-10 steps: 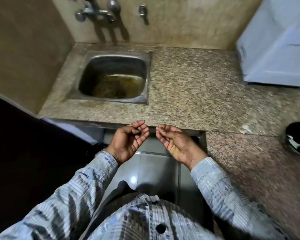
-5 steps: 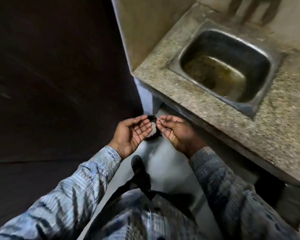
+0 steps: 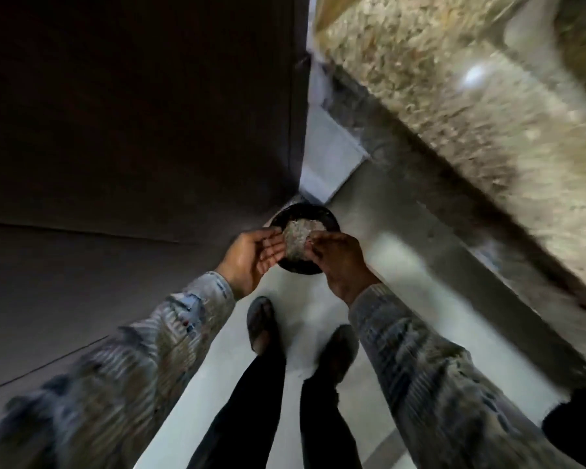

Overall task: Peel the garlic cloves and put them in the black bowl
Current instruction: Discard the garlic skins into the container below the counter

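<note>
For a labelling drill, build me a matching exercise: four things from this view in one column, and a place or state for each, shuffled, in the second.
Things
1. left hand
2. right hand
3. round black container
4. granite counter

Place or state
A. upper right of the view
B. back facing the camera
C. on the floor beneath both hands, pale scraps inside
D. palm showing, fingers fairly straight

Pairs: 1-D, 2-B, 3-C, 4-A
</note>
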Demonstrator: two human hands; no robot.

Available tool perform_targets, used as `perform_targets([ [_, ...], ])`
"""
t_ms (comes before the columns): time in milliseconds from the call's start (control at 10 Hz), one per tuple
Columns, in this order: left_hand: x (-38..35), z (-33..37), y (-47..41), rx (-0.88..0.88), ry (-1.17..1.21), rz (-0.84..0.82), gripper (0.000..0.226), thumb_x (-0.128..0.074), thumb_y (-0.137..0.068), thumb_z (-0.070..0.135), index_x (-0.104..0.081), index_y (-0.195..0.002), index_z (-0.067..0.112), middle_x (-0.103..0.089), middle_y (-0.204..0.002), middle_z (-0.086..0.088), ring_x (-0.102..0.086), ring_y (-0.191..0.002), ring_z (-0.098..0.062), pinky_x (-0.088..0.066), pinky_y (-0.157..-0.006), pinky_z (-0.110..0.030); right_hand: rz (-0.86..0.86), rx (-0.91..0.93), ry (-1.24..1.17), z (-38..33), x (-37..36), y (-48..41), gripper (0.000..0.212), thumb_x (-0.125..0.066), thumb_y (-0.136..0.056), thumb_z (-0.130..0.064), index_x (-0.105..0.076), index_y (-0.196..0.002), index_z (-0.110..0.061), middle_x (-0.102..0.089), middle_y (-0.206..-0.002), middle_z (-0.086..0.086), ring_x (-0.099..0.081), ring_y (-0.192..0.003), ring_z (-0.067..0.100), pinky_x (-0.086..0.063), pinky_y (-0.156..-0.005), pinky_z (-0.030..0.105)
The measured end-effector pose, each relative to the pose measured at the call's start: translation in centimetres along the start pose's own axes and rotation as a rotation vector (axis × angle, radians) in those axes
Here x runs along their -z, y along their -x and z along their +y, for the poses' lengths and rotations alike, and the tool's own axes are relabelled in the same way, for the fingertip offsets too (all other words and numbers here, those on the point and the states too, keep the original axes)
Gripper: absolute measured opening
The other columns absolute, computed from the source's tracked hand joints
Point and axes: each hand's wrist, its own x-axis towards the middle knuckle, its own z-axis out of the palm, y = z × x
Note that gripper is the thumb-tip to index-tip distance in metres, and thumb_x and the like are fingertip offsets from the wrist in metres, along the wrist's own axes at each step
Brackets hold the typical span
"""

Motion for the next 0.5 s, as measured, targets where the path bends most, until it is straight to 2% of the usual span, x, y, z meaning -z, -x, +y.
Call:
perform_targets([
  [100, 1.7, -2.8, -8.3, 0.008, -0.02, 0.021, 0.025, -0.049, -0.103, 0.019, -0.062, -0.122, 0.009, -0.065, -0.113, -0.01, -0.063, -0.104, -0.023, -0.049, -0.104, -0.036, 0.016, -0.004, 0.307, 3.5, 1.2, -9.4, 0.035, -0.047, -0.1, 0.007, -0.052, -0.134, 0.013, -0.059, -0.118, 0.021, -0.062, -0.113, 0.039, -0.057, -0.092, 0.042],
  [200, 3.3, -4.8, -15.0, -0.003, -0.027, 0.035, 0.024, -0.051, -0.101, 0.022, -0.065, -0.119, 0.012, -0.065, -0.118, -0.006, -0.064, -0.107, -0.025, -0.052, -0.101, -0.04, 0.049, 0.089, 0.816, 8.3, 3.1, -20.1, 0.036, -0.05, -0.1, -0.001, -0.056, -0.135, 0.005, -0.061, -0.13, 0.023, -0.059, -0.124, 0.044, -0.054, -0.102, 0.049],
  [300, 4.1, -7.4, -20.6, -0.006, -0.057, 0.04, 0.023, -0.053, -0.102, 0.027, -0.067, -0.119, 0.02, -0.07, -0.112, 0.001, -0.068, -0.102, -0.027, -0.06, -0.09, -0.045, 0.104, 0.274, 1.085, 11.2, 4.5, -26.7, 0.026, -0.063, -0.093, -0.009, -0.071, -0.117, -0.005, -0.071, -0.118, 0.018, -0.067, -0.11, 0.036, -0.056, -0.095, 0.045],
  [400, 4.1, -7.9, -22.5, 0.012, -0.005, 0.021, 0.028, -0.052, -0.102, 0.035, -0.067, -0.119, 0.019, -0.07, -0.11, 0.001, -0.068, -0.101, -0.029, -0.061, -0.08, -0.043, 0.187, 0.398, 1.097, 11.7, 4.2, -27.5, 0.015, -0.07, -0.088, -0.014, -0.078, -0.1, -0.013, -0.076, -0.1, 0.01, -0.072, -0.097, 0.032, -0.059, -0.087, 0.044],
  [500, 3.5, -8.0, -24.2, 0.062, 0.043, -0.017, 0.053, -0.043, -0.1, 0.058, -0.065, -0.129, 0.021, -0.068, -0.128, -0.004, -0.064, -0.117, -0.033, -0.055, -0.094, -0.048, 0.231, 0.679, 0.804, 12.3, 2.4, -24.7, 0.02, -0.066, -0.095, -0.029, -0.079, -0.089, -0.015, -0.077, -0.085, 0.003, -0.073, -0.079, 0.022, -0.061, -0.075, 0.04],
])
